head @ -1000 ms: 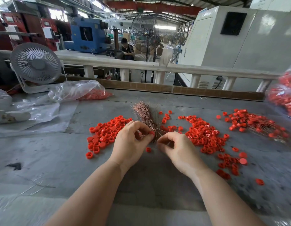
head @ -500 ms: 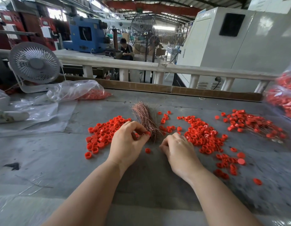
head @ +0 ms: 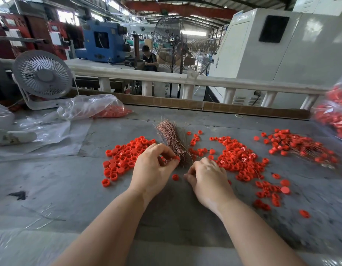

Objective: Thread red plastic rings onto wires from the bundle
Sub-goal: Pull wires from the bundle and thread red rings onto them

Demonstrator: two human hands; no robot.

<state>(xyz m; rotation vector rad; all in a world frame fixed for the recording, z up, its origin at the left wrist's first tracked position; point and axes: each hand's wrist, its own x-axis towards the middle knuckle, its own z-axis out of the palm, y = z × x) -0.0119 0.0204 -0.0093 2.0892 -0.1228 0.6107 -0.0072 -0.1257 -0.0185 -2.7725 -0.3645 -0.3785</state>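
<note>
A bundle of thin copper-coloured wires (head: 169,136) lies on the grey table (head: 70,185), its near ends fanned out. My left hand (head: 152,169) pinches a red ring (head: 175,158) at those wire ends. My right hand (head: 206,179) rests knuckles-up just right of the bundle, fingers curled under; what they hold is hidden. One loose red ring (head: 175,177) lies between my hands. Piles of red rings lie to the left (head: 126,156) and right (head: 237,160). Rings threaded on wires (head: 300,146) lie at the far right.
A white desk fan (head: 42,77) and plastic bags, one holding red rings (head: 93,108), sit at the back left. Another bag of red rings (head: 333,116) is at the right edge. A white railing (head: 166,77) runs behind the table; a person sits beyond it.
My right hand has slid slightly toward me and lower on the table, its fingertips no longer meeting the left hand's. My left hand still pinches the ring at the wire ends.
</note>
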